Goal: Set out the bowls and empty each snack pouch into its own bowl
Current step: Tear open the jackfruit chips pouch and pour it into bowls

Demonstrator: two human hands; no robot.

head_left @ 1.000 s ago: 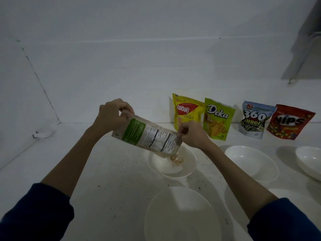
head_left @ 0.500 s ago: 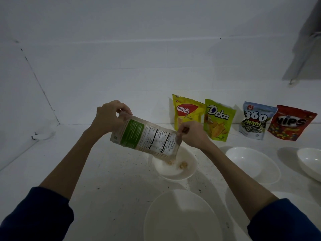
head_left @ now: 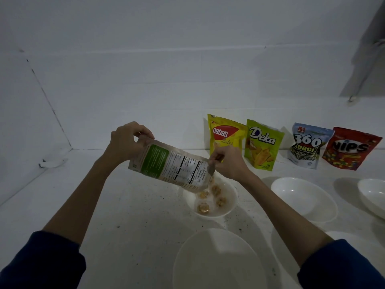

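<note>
More snack pieces (head_left: 210, 200) fill the bowl (head_left: 230, 202); both hands' fingers (head_left: 143, 130) pinch the tilted pouch (head_left: 173, 166).

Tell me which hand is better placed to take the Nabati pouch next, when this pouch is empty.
The right hand, probably. It pinches the mouth of the tilted pouch just in front of the Nabati pouch; the left hand holds the pouch's bottom, farther left.

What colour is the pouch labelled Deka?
The upright Deka pouch is lime green with white lettering, seen in the head view.
</note>
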